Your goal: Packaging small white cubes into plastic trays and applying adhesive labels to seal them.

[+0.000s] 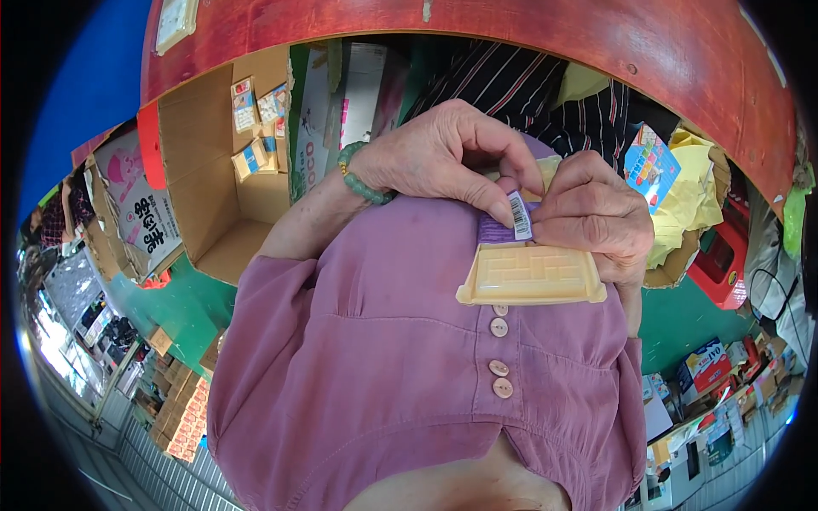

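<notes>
In front of my chest, my left hand (464, 166) pinches a small purple label piece (504, 228) with a white barcode patch, thumb on its upper edge. A green bead bracelet (365, 180) circles my left wrist. My right hand (596, 213) has its fingers curled on the other side of the piece and along a cream plastic tray (532, 272). The tray is shallow and tilted, with a raised woven pattern on its bottom. Its upper edge is behind the purple piece and my right fingers. What lies between the fingertips is partly hidden.
A red tabletop (409, 19) curves across the far side, with a small package (176, 24) at its left. An open cardboard box (209, 187) at left holds several small packs (250, 157). At right stand a box with crumpled yellow paper (686, 200) and a red plastic stool (722, 260).
</notes>
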Tool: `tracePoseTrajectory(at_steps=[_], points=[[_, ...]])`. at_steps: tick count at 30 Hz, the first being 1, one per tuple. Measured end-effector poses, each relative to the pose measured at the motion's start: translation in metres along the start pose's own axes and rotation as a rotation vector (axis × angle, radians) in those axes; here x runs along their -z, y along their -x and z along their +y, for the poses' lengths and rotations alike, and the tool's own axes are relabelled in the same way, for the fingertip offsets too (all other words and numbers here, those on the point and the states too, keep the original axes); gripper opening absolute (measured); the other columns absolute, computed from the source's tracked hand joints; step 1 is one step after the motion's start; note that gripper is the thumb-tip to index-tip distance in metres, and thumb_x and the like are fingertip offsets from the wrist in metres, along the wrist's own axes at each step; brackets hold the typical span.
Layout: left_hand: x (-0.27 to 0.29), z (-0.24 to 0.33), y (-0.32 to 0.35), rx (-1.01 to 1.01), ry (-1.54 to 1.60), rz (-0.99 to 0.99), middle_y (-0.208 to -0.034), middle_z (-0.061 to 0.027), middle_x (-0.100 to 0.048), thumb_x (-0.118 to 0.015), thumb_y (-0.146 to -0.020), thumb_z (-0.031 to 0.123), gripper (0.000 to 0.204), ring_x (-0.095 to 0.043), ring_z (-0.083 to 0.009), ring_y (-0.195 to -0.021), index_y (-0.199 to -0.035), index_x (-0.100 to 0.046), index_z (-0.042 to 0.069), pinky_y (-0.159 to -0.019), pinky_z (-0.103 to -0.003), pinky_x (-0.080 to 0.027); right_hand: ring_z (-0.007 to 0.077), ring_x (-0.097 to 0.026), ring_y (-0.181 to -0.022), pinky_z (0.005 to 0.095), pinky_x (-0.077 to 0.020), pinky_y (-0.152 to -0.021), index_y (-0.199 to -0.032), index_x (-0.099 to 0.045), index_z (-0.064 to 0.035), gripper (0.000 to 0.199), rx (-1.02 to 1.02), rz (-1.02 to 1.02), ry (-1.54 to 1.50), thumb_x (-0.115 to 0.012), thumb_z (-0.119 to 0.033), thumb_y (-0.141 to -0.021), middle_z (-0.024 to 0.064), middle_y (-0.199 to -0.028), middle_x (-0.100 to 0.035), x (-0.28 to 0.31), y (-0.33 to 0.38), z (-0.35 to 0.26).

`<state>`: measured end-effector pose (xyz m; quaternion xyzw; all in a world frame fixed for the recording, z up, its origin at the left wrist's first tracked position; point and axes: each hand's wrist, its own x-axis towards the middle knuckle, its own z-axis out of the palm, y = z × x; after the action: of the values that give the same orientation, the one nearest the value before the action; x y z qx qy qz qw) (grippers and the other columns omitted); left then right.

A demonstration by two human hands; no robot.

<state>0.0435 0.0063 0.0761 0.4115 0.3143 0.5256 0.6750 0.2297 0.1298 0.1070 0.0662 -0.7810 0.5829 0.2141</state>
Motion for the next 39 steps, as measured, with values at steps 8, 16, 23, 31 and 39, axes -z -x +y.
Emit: tracePoseTrajectory(at_steps=[8, 16, 23, 31, 39], points=[[-0.006, 0.000, 0.001, 0.154, 0.239, 0.056, -0.081, -0.0005, -0.062, -0.078, -0.071, 0.001, 0.035, -0.057, -0.0052, -0.075, -0.102, -0.062, -0.001, -0.073, -0.019, -0.047, 0.0245, -0.058, -0.079, 0.0320, -0.0486, -0.070, -0.083, -0.071, -0.0036, 0.031, 0.000, -0.014, 0.007, -0.068, -0.008, -0.052, 0.0073, -0.086, -0.066, -0.003, -0.001, -0.003], [-0.003, -0.011, -0.012, 0.173, 0.233, -0.017, -0.077, -0.0011, -0.063, -0.078, -0.072, 0.002, 0.035, -0.059, -0.0058, -0.073, -0.101, -0.058, 0.000, -0.071, -0.020, -0.048, 0.0266, -0.061, -0.085, 0.0366, -0.0476, -0.074, -0.084, -0.069, -0.0023, 0.032, 0.036, -0.040, -0.022, -0.065, -0.012, -0.054, 0.0110, -0.091, -0.067, -0.001, 0.004, 0.003], [-0.006, -0.010, -0.017, 0.147, 0.267, 0.052, -0.087, -0.0023, -0.063, -0.075, -0.076, 0.005, 0.029, -0.058, -0.0054, -0.078, -0.100, -0.058, 0.001, -0.072, -0.020, -0.048, 0.0255, -0.061, -0.079, 0.0360, -0.0470, -0.072, -0.089, -0.066, 0.0005, 0.026, 0.019, 0.084, -0.076, -0.071, -0.011, -0.066, 0.0114, -0.086, -0.066, 0.002, 0.001, 0.002], [-0.013, 0.001, -0.011, -0.113, 0.166, 0.342, -0.099, -0.0041, -0.062, -0.070, -0.083, 0.010, 0.033, -0.058, -0.0122, -0.095, -0.112, -0.058, -0.002, -0.085, -0.025, -0.045, 0.0174, -0.062, -0.096, 0.0295, -0.0488, -0.088, -0.119, -0.055, 0.0029, 0.042, -0.341, 0.651, -0.483, -0.064, 0.011, -0.078, 0.0118, -0.106, -0.064, -0.004, -0.002, 0.001], [-0.022, 0.017, -0.024, -0.128, -0.397, 0.520, -0.088, -0.0110, -0.069, -0.069, -0.081, 0.008, 0.025, -0.064, -0.0112, -0.078, -0.103, -0.065, -0.003, -0.069, -0.026, -0.050, 0.0163, -0.063, -0.096, 0.0303, -0.0489, -0.088, -0.118, -0.058, 0.0024, 0.039, -0.447, 0.708, -0.560, -0.064, 0.008, -0.080, 0.0125, -0.107, -0.066, -0.005, -0.010, 0.006]])
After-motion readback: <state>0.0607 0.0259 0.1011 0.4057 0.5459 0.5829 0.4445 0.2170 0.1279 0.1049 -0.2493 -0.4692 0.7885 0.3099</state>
